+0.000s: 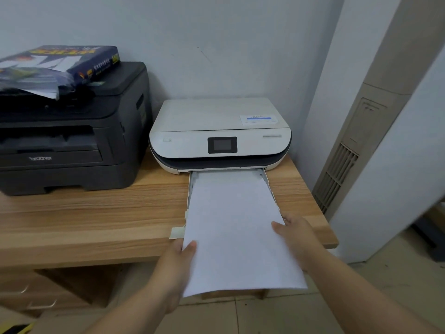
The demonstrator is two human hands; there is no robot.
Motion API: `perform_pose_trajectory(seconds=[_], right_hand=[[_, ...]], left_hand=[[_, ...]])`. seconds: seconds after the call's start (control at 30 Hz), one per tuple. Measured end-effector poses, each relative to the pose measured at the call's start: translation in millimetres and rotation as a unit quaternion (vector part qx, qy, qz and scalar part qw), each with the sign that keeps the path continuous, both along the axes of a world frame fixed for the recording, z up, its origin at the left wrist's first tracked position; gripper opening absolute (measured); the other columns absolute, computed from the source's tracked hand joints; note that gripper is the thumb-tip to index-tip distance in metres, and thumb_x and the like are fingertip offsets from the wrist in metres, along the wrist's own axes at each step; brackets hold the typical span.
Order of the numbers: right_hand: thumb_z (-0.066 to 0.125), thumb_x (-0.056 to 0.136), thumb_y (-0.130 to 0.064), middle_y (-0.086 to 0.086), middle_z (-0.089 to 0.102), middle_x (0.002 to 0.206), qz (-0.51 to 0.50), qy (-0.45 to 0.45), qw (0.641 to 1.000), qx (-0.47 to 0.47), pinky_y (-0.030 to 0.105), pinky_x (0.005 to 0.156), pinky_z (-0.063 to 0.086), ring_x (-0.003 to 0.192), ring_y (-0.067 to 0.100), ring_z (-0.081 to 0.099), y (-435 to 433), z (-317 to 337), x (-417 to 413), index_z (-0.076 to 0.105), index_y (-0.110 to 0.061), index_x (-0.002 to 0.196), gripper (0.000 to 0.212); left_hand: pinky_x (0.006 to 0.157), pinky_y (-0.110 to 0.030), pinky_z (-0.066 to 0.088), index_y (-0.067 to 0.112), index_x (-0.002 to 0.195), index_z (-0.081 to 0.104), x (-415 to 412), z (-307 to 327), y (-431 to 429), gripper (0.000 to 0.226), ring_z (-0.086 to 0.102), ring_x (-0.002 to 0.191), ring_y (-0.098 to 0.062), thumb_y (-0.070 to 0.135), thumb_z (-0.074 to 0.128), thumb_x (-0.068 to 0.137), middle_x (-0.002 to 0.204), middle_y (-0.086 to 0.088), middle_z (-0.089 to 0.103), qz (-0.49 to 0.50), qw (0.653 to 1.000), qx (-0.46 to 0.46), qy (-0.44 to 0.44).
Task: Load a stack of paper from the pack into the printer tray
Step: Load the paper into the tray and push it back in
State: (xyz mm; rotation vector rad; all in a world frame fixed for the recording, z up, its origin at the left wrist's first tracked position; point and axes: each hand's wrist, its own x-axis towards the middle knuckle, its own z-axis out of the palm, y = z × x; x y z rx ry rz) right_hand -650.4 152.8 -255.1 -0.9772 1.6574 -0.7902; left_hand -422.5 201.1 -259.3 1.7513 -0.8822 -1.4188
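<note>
Paper stack (236,227), white and unprinted, is caught midway into the pulled-out printer tray (269,183) of a white inkjet printer (216,121) standing on a wooden tabletop (84,213). A person's left hand (174,262) grips the stack's left edge near the front, thumb laid on top. The right hand (297,235) holds the right edge a little farther in, thumb likewise on the sheets. The fingers underneath are hidden by the paper.

The stack's leading end lies between the tray's side walls, sitting slightly askew, with its far right corner short of the printer's mouth. The near end hangs out past the tabletop's front edge. The torn-open paper pack (79,63) rests on top of a black Brother laser printer (72,141) to the left, well apart from the hands.

Drawing the sheets from the pack appears done. What remains, by the look of it, is squaring the stack, sliding it fully home and pushing the tray shut.
</note>
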Motion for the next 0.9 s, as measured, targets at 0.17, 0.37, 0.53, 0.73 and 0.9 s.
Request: perform_pose_trajectory(seconds=[0.17,0.37,0.53,0.73,0.9], right_hand=[[0.053,0.094,-0.015,0.006,0.069,0.106,-0.024,-0.041,0.999,0.004,0.046,0.086,0.055,0.093,0.028,0.068,0.8,-7.2,3.8,0.056,-0.013,0.121,0.027],[0.046,0.097,-0.025,0.01,0.063,0.116,-0.005,0.023,0.997,0.07,0.047,0.095,0.051,0.103,0.03,0.063,-8.2,-5.7,6.2,0.045,-0.011,0.135,0.041],[0.041,0.099,-0.014,0.014,0.064,0.112,-0.013,0.032,0.997,0.065,0.035,0.078,0.052,0.096,0.029,0.062,-12.1,-3.3,6.2,0.049,-0.007,0.132,0.035],[0.045,0.097,-0.024,0.014,0.068,0.106,-0.046,-0.009,0.995,0.085,0.052,0.092,0.052,0.099,0.034,0.065,-7.9,-4.7,7.2,0.056,-0.011,0.123,0.03],[0.044,0.097,-0.027,0.017,0.065,0.108,-0.021,0.028,0.996,0.083,0.05,0.096,0.05,0.101,0.035,0.063,-15.7,0.9,8.7,0.058,-0.008,0.115,0.029]], left_hand=[[0.09,-0.043,0.052,0.017,0.106,0.063,3.9,-0.3,1.6,0.027,0.068,0.094,-0.023,0.03,0.041,0.097,0.101,-0.002,0.073,-0.003,1.0,-0.003,-0.003],[0.09,-0.036,0.049,0.017,0.104,0.063,4.6,0.9,-4.0,0.027,0.064,0.098,-0.02,0.029,0.04,0.098,0.106,0.001,0.07,-0.019,0.999,0.024,0.022],[0.083,-0.031,0.045,0.019,0.103,0.056,7.2,3.4,-9.5,0.019,0.059,0.092,-0.018,0.027,0.039,0.099,0.101,0.005,0.063,-0.011,0.998,0.042,0.043],[0.067,-0.028,0.051,0.016,0.107,0.06,9.6,0.3,-11.0,0.026,0.066,0.093,-0.021,0.024,0.037,0.099,0.104,-0.003,0.07,-0.02,0.999,0.034,0.011],[0.063,-0.025,0.046,0.016,0.107,0.059,7.7,4.4,-14.6,0.025,0.064,0.09,-0.016,0.026,0.037,0.099,0.103,0.0,0.068,-0.018,0.999,0.03,0.012]])
